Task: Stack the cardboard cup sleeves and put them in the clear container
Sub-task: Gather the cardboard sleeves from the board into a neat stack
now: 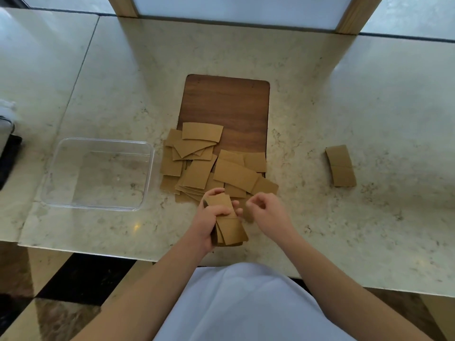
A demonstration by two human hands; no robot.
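**What the view hides**

The loose sleeves cover the near end of the wooden board. Nearer than the board, the left hand hides part of its bundle of sleeves. Far left of the board, a dark object is cut off by the frame edge, unidentifiable.

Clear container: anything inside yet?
No sleeves. The clear container is empty; only the marble counter shows through its base. Nothing hidden, walls are transparent.
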